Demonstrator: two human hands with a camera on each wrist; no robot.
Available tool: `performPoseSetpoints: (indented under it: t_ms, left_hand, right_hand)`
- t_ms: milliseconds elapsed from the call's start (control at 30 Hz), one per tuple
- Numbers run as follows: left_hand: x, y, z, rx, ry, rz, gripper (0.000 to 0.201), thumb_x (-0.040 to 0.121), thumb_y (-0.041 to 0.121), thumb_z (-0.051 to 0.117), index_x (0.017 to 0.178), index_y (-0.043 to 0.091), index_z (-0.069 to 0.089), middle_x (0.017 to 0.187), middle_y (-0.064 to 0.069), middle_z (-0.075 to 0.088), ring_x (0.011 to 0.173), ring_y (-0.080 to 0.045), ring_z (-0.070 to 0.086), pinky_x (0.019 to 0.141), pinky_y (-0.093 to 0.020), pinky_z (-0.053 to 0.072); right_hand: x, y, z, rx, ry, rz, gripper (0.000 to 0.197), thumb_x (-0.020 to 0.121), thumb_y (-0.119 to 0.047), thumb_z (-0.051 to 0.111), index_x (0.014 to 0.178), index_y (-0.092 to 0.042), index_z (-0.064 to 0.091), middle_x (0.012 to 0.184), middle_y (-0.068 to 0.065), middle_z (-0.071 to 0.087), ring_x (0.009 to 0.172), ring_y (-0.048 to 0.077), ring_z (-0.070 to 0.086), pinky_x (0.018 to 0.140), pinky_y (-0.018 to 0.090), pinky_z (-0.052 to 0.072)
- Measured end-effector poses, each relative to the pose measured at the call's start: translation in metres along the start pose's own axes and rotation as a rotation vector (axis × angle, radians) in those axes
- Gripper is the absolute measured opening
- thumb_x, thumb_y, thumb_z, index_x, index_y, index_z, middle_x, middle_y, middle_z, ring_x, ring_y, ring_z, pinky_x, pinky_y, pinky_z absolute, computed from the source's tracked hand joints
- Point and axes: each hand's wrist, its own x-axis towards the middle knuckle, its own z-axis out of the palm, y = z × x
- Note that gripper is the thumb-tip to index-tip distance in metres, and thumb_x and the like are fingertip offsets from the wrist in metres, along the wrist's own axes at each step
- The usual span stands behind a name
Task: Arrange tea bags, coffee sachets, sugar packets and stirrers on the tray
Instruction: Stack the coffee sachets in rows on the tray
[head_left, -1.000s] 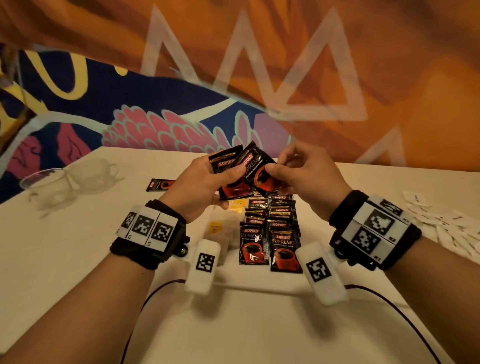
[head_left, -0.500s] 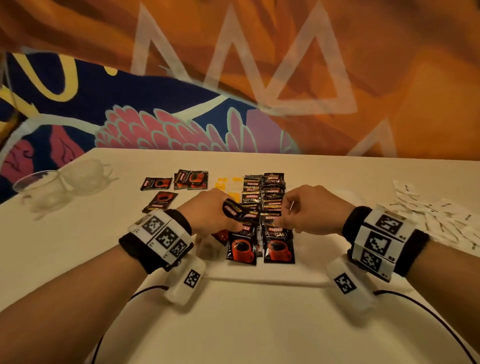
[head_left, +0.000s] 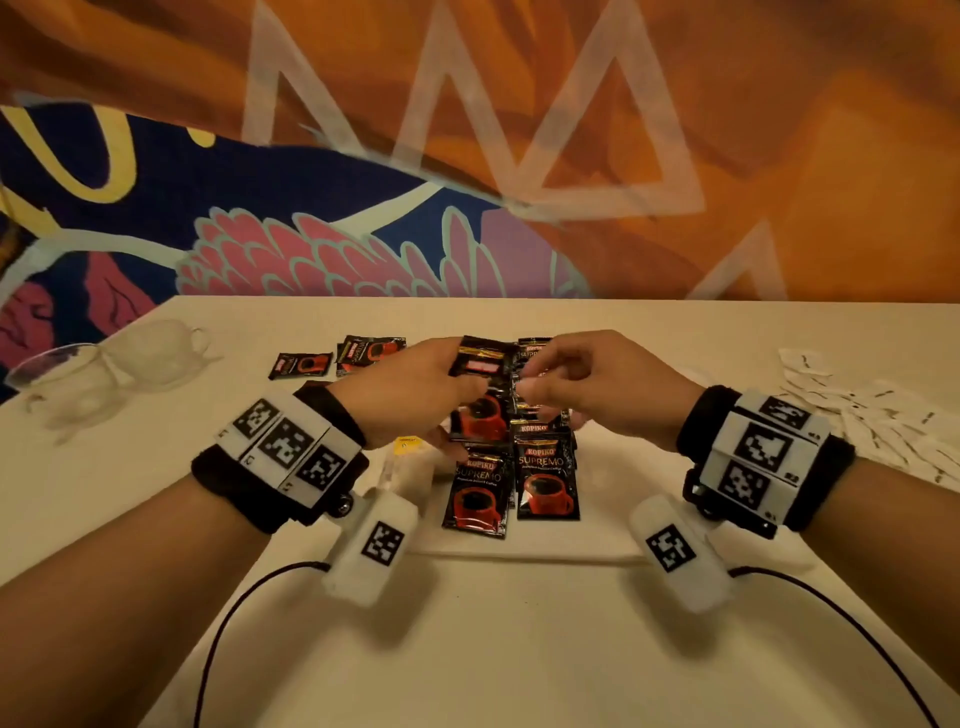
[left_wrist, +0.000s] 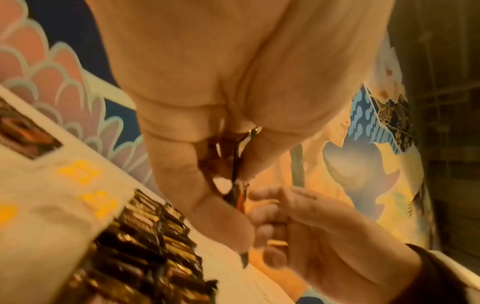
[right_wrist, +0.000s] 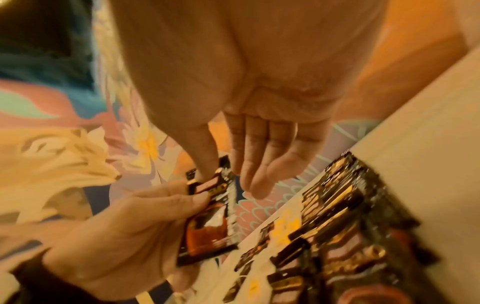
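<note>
- Head view: two columns of overlapping coffee sachets on the white tray, front pair fully visible, both face up; exact count per column cannot be told, hands cover the far part.
- Three loose sachets on the tabletop beyond the left wrist, outside the tray.
- Yellow-tagged tea bags lie just left of the sachet columns; count unclear, left hand hides most.
- Pile of white sugar packets at far right on the tabletop, too many and too small to count.
- Two clear glass cups at far left, near each other.
- Left hand raised over the columns, thumb and fingers pinching a held sachet, held roughly upright.
- Right hand level with it, fingers bent, tips at the held sachet's top right edge.
- Left wrist view: left hand pinches the held sachet edge-on between thumb and fingers; right hand right beside it, fingers curled. Blurred.
- Right wrist view: right hand with fingers mostly extended and loosely together, thumb tip on the held sachet's top; left hand grips that sachet from its left side, above the tabletop edge.
- Whether the right hand actually grips the sachet: cannot tell.
</note>
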Motion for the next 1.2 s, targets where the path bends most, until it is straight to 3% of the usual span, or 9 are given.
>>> performPoseSetpoints:
  t_ms: [133, 267, 367, 433, 667, 800, 867, 1033, 1200]
  left_hand:
    - [-0.001, 0.004, 0.005, -0.079, -0.020, -0.002, 0.015, 0.093, 0.006, 0.058, 0.107, 0.007, 0.052, 0.104, -0.016, 0.061, 0.087, -0.026, 0.066, 0.066, -0.043, 0.060]
    - [-0.003, -0.003, 0.002, -0.058, 0.021, -0.011, 0.015, 0.089, -0.001, 0.060, 0.101, 0.003, 0.053, 0.100, -0.020, 0.063, 0.078, -0.026, 0.068, 0.064, -0.035, 0.060]
    - [-0.003, -0.007, 0.011, -0.074, 0.021, -0.025, 0.016, 0.088, -0.002, 0.061, 0.102, 0.003, 0.055, 0.090, -0.014, 0.064, 0.072, -0.023, 0.069, 0.060, -0.035, 0.060]
    - [-0.001, -0.009, 0.014, -0.069, 0.028, -0.019, 0.015, 0.088, -0.002, 0.062, 0.099, 0.004, 0.054, 0.086, -0.011, 0.063, 0.067, -0.020, 0.068, 0.058, -0.033, 0.060]
    - [0.004, -0.009, 0.023, -0.137, 0.012, 0.007, 0.026, 0.087, 0.004, 0.066, 0.106, 0.006, 0.049, 0.077, -0.011, 0.059, 0.058, -0.021, 0.067, 0.060, -0.033, 0.060]
    - [0.003, -0.027, 0.012, 0.578, 0.110, 0.176, 0.032, 0.083, 0.033, 0.072, 0.109, 0.022, 0.057, 0.101, 0.007, 0.065, 0.096, -0.014, 0.062, 0.083, -0.028, 0.051]
    - [-0.001, -0.035, 0.012, 0.794, 0.052, 0.230, 0.038, 0.085, 0.037, 0.068, 0.119, 0.026, 0.057, 0.117, 0.009, 0.057, 0.110, -0.011, 0.052, 0.090, -0.024, 0.043]
    - [-0.004, -0.048, 0.022, 1.037, -0.107, 0.357, 0.050, 0.083, 0.040, 0.067, 0.130, 0.030, 0.052, 0.127, 0.008, 0.052, 0.119, -0.016, 0.041, 0.099, -0.038, 0.039]
    - [-0.002, -0.049, 0.023, 1.049, -0.102, 0.357, 0.050, 0.082, 0.045, 0.064, 0.127, 0.027, 0.050, 0.122, 0.006, 0.054, 0.114, -0.016, 0.046, 0.097, -0.038, 0.042]
  right_hand:
    - [0.000, 0.003, 0.000, 0.048, 0.029, 0.028, 0.009, 0.083, -0.018, 0.073, 0.076, -0.015, 0.068, 0.060, -0.003, 0.067, 0.059, 0.009, 0.065, 0.053, 0.023, 0.045]
    - [-0.006, 0.015, 0.003, 0.141, -0.035, 0.175, 0.018, 0.078, -0.024, 0.078, 0.087, -0.012, 0.067, 0.071, 0.000, 0.071, 0.068, 0.014, 0.068, 0.057, 0.026, 0.045]
    - [-0.010, 0.013, 0.005, 0.254, -0.128, 0.203, 0.004, 0.087, -0.006, 0.065, 0.091, -0.008, 0.067, 0.067, 0.001, 0.069, 0.066, 0.015, 0.065, 0.056, 0.025, 0.044]
    - [-0.010, 0.012, 0.003, 0.321, -0.133, 0.237, 0.014, 0.087, 0.003, 0.056, 0.090, -0.006, 0.066, 0.072, 0.007, 0.068, 0.064, 0.016, 0.064, 0.055, 0.024, 0.043]
    - [-0.010, 0.018, 0.007, 0.171, -0.065, 0.267, 0.019, 0.081, -0.008, 0.074, 0.085, -0.013, 0.057, 0.064, 0.004, 0.063, 0.054, 0.014, 0.057, 0.051, 0.027, 0.043]
    - [-0.017, 0.032, 0.006, 0.131, -0.093, 0.339, 0.027, 0.080, -0.005, 0.075, 0.088, -0.015, 0.051, 0.063, 0.006, 0.066, 0.055, 0.017, 0.060, 0.050, 0.028, 0.045]
    - [-0.021, 0.036, 0.011, 0.038, -0.132, 0.331, 0.029, 0.078, -0.008, 0.077, 0.088, -0.015, 0.050, 0.066, 0.007, 0.069, 0.060, 0.020, 0.064, 0.054, 0.033, 0.050]
    - [-0.025, 0.027, 0.018, -0.408, -0.238, 0.228, 0.023, 0.084, -0.024, 0.070, 0.086, -0.021, 0.048, 0.077, 0.000, 0.066, 0.059, 0.014, 0.062, 0.058, 0.029, 0.052]
    - [-0.029, 0.017, 0.017, -0.667, -0.183, 0.050, 0.024, 0.082, -0.034, 0.069, 0.098, -0.024, 0.053, 0.097, -0.006, 0.053, 0.090, 0.019, 0.055, 0.076, 0.034, 0.051]
